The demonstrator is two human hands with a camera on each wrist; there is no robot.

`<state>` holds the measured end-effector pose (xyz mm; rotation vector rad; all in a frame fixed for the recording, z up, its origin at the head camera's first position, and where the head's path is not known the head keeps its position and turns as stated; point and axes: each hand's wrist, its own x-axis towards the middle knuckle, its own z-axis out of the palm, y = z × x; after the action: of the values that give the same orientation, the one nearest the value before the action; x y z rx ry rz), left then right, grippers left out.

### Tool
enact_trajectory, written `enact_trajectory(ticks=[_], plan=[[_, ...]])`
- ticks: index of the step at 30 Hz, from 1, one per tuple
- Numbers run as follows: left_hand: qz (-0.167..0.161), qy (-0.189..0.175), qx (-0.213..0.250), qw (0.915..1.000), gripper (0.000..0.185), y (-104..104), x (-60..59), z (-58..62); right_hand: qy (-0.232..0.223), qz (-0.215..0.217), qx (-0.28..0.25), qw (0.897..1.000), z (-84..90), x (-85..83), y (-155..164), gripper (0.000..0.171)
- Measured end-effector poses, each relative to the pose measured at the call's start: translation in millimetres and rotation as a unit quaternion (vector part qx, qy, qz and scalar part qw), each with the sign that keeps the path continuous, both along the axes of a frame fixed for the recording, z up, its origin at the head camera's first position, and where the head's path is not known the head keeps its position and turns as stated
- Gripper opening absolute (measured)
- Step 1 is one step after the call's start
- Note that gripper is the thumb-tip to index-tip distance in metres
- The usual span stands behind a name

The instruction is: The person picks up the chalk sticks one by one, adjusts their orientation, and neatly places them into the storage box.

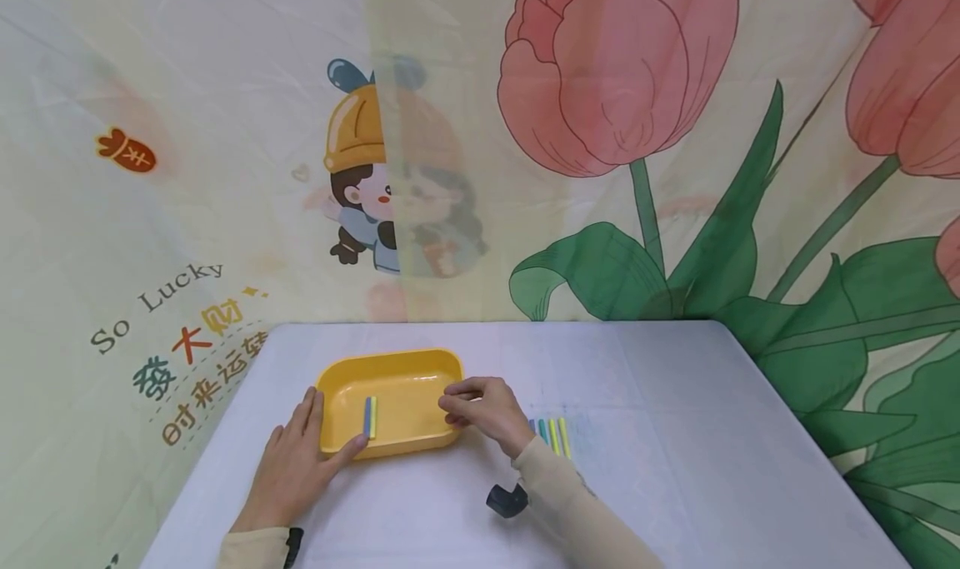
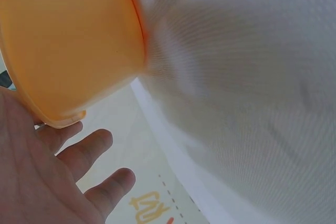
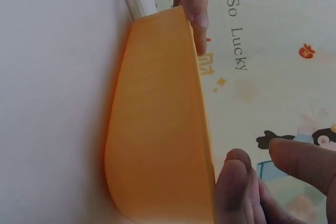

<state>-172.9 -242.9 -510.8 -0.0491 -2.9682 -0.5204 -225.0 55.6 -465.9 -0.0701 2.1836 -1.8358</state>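
A yellow tray (image 1: 397, 448) sits on the white-covered table. Inside it, toward the left, lie a blue chalk-like stick (image 1: 367, 417) and a yellow chalk-like stick (image 1: 373, 419), side by side. My left hand (image 1: 296, 461) rests against the tray's front left corner, thumb over the front rim; in the left wrist view its fingers spread fairly straight beside the wall. My right hand (image 1: 487, 411) is at the right end, fingertips over the rim. In the right wrist view, one finger (image 3: 304, 163) stands apart from those beside the rim, and no stick shows between them.
Several coloured sticks (image 1: 553, 436), blue, teal and yellow, lie in a row on the table right of the tray, partly behind my right wrist. A black strap piece (image 1: 507, 501) shows by the right sleeve. Behind the table hangs a printed cloth (image 1: 450, 294) with tulips.
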Motion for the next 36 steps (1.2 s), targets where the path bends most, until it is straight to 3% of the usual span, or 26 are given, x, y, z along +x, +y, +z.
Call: enact_trajectory(ticks=[11, 23, 31, 36], plan=[[0.002, 0.000, -0.002, 1.0000, 0.118, 1, 0.7, 1.8, 0.016, -0.008, 0.021, 1.000, -5.7, 7.7, 20, 0.038], [0.004, -0.007, 0.002, 1.0000, 0.119, 1, -0.1, 0.8, 0.019, -0.033, 0.073, 0.997, -13.8, 16.2, 52, 0.036], [0.001, -0.007, 0.001, 1.0000, 0.119, 0, 0.1, 0.2, 0.030, -0.062, 0.116, 0.991, -21.8, 18.7, 85, 0.042], [0.002, -0.011, 0.000, 0.9999, 0.119, 1, 0.6, 1.5, 0.027, -0.089, 0.124, 0.988, -24.0, 21.5, 101, 0.038]])
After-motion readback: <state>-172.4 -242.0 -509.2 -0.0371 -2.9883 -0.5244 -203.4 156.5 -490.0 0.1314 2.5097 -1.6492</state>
